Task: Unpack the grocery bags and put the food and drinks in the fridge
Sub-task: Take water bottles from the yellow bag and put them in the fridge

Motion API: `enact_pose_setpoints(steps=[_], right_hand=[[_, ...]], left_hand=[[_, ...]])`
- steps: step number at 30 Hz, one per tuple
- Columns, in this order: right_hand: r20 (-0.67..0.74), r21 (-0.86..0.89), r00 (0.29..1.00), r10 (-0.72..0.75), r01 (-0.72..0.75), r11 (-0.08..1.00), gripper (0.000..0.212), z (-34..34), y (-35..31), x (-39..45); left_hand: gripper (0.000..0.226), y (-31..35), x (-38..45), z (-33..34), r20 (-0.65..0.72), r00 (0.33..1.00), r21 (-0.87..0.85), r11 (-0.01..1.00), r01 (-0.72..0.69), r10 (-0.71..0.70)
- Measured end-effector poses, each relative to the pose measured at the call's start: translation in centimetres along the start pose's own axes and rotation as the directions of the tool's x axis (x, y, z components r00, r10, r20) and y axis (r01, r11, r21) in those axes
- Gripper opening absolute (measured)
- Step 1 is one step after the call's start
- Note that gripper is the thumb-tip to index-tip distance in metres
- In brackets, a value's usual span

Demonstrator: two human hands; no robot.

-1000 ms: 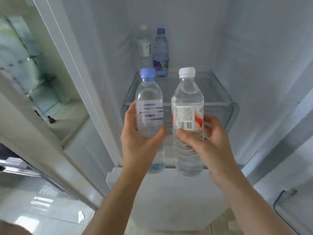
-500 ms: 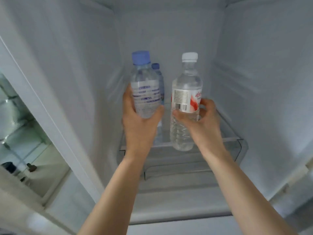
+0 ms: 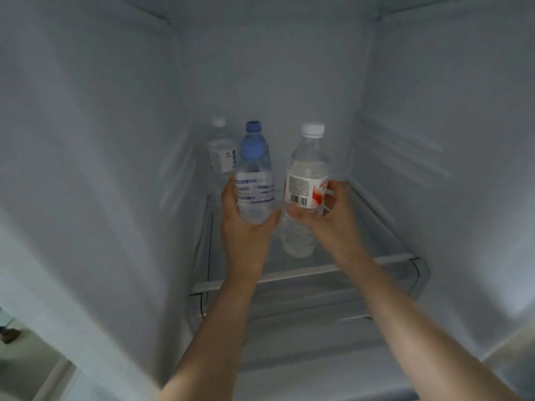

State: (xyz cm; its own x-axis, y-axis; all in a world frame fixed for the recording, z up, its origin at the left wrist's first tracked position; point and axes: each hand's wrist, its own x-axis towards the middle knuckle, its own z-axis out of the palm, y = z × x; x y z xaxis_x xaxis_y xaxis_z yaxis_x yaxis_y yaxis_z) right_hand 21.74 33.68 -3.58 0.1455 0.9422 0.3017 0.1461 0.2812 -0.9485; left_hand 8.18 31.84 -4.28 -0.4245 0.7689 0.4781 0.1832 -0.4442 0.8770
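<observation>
A: What've you got in each hand?

B: Your left hand (image 3: 246,224) grips the blue-cap bottle (image 3: 254,180), fingers curled round its lower half. Your right hand (image 3: 327,215) grips the white-cap bottle (image 3: 307,180) at its red-and-white label.

A: Where are they?

B: Both upright, side by side inside the fridge, over the glass shelf (image 3: 304,270). Can't tell if they touch it. A white-label bottle (image 3: 221,151) and another blue cap (image 3: 253,126) stand behind, back left.

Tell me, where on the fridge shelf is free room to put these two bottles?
Bare glass shelf lies right of the red-label bottle, up to the right wall, and along the front edge. The back-left corner is crowded: a white-cap bottle stands there, with another blue cap behind the left hand's bottle.
</observation>
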Motion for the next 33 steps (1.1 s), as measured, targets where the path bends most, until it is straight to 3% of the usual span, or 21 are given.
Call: enact_pose_setpoints(steps=[6,12,16,26,33], right_hand=[[0.03,-0.03,1.0,-0.006,0.007,1.0,0.077,0.0,0.7,0.6],[0.131,-0.094,0.991,-0.022,0.035,0.995,0.077,-0.4,1.0,-0.2],[0.155,-0.181,0.987,-0.043,0.071,0.981,0.083,0.1,2.0,-1.0],[0.088,-0.189,0.995,-0.042,0.058,0.98,0.078,-0.4,3.6,4.4],[-0.063,-0.234,0.995,-0.073,0.057,0.971,0.08,-1.0,5.6,9.3]], left_hand=[[0.086,-0.3,0.3,-0.4,0.095,0.995,0.017,0.999,-0.036,0.034],[0.077,-2.1,-0.7,-1.8,0.247,0.969,0.177,0.984,-0.024,-0.021],[0.072,-2.4,-0.5,-1.7,0.224,0.969,0.251,0.967,0.044,-0.102],[0.076,-4.4,3.5,4.1,0.142,0.988,0.33,0.944,0.013,-0.063],[0.075,-6.1,5.5,8.4,0.128,0.99,0.234,0.972,0.028,-0.06]])
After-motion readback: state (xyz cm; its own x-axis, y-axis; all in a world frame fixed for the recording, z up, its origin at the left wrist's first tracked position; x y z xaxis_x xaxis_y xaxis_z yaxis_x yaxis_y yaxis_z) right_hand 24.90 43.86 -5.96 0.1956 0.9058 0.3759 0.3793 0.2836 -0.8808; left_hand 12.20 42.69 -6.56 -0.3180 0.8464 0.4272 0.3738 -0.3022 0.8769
